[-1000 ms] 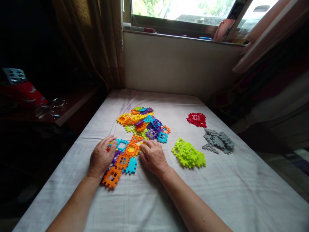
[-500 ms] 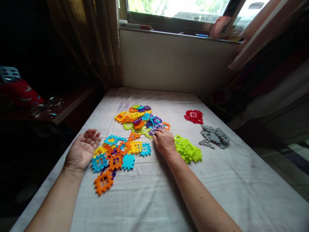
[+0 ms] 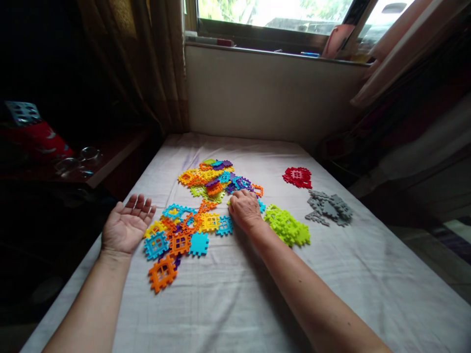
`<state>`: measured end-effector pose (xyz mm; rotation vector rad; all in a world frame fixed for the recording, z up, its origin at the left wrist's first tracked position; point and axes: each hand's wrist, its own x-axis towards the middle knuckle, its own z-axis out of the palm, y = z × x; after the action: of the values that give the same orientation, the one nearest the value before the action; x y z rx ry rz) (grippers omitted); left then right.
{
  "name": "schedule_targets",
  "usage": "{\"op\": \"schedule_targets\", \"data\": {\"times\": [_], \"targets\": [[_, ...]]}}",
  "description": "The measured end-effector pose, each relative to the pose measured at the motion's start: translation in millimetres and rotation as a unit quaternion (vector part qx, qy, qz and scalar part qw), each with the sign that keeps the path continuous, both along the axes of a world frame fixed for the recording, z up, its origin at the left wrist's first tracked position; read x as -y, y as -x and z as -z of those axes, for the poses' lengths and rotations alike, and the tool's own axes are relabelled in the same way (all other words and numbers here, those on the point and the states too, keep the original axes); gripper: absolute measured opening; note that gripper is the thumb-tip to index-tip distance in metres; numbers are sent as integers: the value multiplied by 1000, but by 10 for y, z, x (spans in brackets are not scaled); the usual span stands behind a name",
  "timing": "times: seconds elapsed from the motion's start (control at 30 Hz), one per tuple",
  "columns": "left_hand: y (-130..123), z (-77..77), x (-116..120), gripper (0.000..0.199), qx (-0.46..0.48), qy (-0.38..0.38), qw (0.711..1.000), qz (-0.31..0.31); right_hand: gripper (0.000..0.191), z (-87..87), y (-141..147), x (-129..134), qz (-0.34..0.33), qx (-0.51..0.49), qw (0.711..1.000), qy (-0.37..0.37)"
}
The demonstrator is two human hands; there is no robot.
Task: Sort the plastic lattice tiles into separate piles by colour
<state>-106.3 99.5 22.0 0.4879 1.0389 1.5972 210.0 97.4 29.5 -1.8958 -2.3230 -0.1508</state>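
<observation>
Many squares (image 3: 198,244) — flat, notched — lie beside left hand (image 3: 125,228).

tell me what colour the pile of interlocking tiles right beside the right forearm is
Bright lime green, best seen in the current head view.

Beyond my fingers, one pile (image 3: 287,225) is all lime green, another (image 3: 330,208) grey, another (image 3: 297,177) red. The tablecloth (image 3: 176,318) is whitish, perhaps faintly checked; the red pouch (image 3: 44,141) carries pale figures.
</observation>
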Motion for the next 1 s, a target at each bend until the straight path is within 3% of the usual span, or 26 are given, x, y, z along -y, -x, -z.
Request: {"op": "schedule_targets", "data": {"times": [0.1, 0.23, 0.43, 0.57, 0.67, 0.77, 0.87, 1.0], "targets": [[-26, -38, -1, 23, 53, 15, 998, -11, 30, -6, 55, 22, -14, 12, 1000, -5], [-52, -86, -6, 24, 111, 25, 993, -22, 25, -27, 48, 70, 20, 4, 1000, -17], [-62, -104, -9, 25, 127, 25, 991, -22, 25, -30, -36, 22, 9, 10, 1000, -7], [-60, -105, -11, 22, 121, 29, 992, -19, 29, -90, 90, 58, -47, -46, 996, -61], [-61, -105, -10, 21, 111, 25, 993, -17, 32, -181, 125, 136, -35, -125, 987, -97], [-77, -115, -4, 23, 106, 28, 994, -23, 35, -249, -121, 230, 54, -217, 971, -89], [-97, -127, 2, 23, 99, 33, 994, -29, 37, -249, -631, 367, 159, -289, 941, -78], [-89, -111, -2, 18, 82, 28, 996, -21, 37, -170, -1238, 602, 238, -304, 921, -62]]}}
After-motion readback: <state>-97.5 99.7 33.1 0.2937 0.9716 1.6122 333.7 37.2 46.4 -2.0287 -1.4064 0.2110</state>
